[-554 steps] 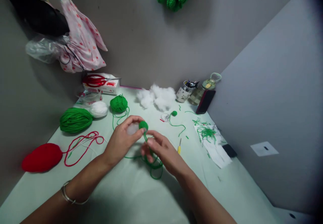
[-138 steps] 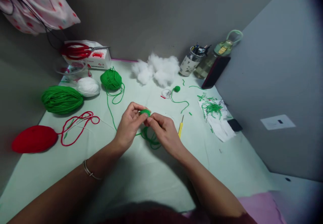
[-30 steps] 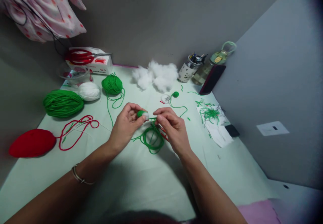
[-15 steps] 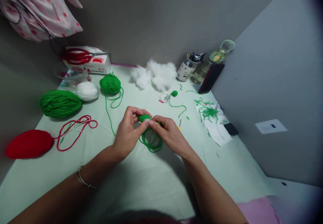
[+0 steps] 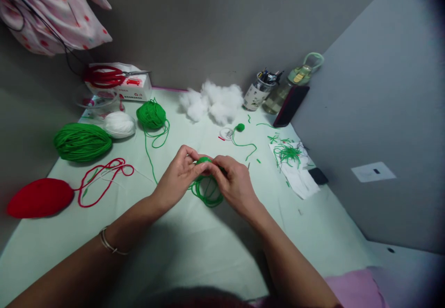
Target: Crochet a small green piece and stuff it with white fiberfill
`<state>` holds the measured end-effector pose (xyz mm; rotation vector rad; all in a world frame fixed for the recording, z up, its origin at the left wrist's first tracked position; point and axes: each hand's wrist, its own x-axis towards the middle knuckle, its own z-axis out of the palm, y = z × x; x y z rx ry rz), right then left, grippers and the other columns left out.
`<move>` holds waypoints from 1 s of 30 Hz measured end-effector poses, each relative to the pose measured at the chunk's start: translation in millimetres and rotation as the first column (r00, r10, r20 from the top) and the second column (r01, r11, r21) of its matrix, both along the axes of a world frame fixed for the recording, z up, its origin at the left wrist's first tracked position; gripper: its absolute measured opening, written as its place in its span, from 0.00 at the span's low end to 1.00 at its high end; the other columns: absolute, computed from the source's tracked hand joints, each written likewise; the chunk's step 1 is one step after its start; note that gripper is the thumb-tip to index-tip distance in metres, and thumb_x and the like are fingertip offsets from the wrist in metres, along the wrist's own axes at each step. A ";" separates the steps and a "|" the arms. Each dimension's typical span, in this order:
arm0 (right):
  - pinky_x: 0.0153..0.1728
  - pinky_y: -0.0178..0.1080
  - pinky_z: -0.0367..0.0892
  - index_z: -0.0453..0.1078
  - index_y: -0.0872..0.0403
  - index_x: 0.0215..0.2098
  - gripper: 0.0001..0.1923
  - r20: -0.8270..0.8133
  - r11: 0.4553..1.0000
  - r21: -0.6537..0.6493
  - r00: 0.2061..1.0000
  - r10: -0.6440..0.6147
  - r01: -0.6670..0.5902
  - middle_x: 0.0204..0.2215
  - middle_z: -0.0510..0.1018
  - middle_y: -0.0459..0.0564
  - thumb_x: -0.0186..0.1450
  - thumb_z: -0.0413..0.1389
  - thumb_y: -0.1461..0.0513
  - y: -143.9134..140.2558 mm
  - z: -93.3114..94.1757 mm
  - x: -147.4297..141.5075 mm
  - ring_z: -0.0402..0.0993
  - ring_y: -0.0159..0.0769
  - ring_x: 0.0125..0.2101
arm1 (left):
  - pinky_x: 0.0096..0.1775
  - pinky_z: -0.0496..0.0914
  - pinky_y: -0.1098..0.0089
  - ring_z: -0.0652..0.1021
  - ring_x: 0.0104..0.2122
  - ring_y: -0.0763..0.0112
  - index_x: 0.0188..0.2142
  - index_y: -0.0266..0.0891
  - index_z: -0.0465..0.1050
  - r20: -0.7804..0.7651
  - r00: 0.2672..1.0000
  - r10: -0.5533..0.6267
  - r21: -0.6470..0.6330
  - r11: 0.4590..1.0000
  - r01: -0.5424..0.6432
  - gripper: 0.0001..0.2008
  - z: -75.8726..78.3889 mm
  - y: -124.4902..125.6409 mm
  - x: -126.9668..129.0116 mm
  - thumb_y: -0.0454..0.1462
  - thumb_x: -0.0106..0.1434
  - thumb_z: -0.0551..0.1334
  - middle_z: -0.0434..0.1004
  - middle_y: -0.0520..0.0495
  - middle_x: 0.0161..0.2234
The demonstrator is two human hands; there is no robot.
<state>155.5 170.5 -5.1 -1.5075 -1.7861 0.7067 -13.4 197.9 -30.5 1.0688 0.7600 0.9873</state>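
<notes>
A pale green table [image 5: 194, 261] is set into a corner of grey walls. At its centre a small green crocheted piece [image 5: 203, 160] is pinched between the fingertips of the left hand [image 5: 177, 178] and the right hand [image 5: 234, 183], both closed on it. A loose coil of green yarn [image 5: 206, 196] lies on the table just under the hands. At ten o'clock from the hands a green yarn ball [image 5: 150, 114], a white ball [image 5: 119, 124] and a green skein [image 5: 82, 141] are seen; at nine o'clock, red yarn [image 5: 40, 198]. White stuffing [image 5: 215, 102] lies at twelve o'clock, and green yarn clippings [image 5: 288, 153] on paper at two o'clock.
</notes>
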 end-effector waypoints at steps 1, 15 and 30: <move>0.33 0.37 0.59 0.69 0.52 0.29 0.15 0.050 0.999 0.043 0.998 0.027 -0.029 0.25 0.72 0.45 0.73 0.53 0.58 -1.4 0.2 -1.2 0.66 0.34 0.29 | 0.44 0.75 0.66 0.82 0.38 0.69 0.39 0.43 0.63 -0.009 0.999 0.040 0.002 0.999 -0.040 0.15 -0.5 -0.2 0.7 0.40 0.65 0.70 0.81 0.51 0.37; 0.29 0.36 0.54 0.67 0.52 0.29 0.13 -0.077 0.995 -0.098 0.997 -0.029 0.021 0.22 0.66 0.40 0.72 0.54 0.58 -2.7 -9.7 -15.6 0.59 0.30 0.25 | 0.46 0.74 0.66 0.81 0.39 0.69 0.39 0.40 0.72 -0.041 0.991 0.127 -0.004 0.992 -0.128 0.06 -3.9 0.2 1.9 0.37 0.65 0.67 0.82 0.50 0.38; 0.30 0.37 0.54 0.61 0.50 0.29 0.12 -0.040 0.993 -0.111 0.999 0.026 -0.031 0.23 0.65 0.42 0.72 0.48 0.60 -10.5 3.7 -17.2 0.59 0.33 0.25 | 0.39 0.72 0.68 0.79 0.33 0.70 0.38 0.42 0.69 -0.071 0.988 0.134 0.024 0.991 -0.133 0.10 -6.5 -0.8 4.4 0.37 0.61 0.70 0.79 0.52 0.33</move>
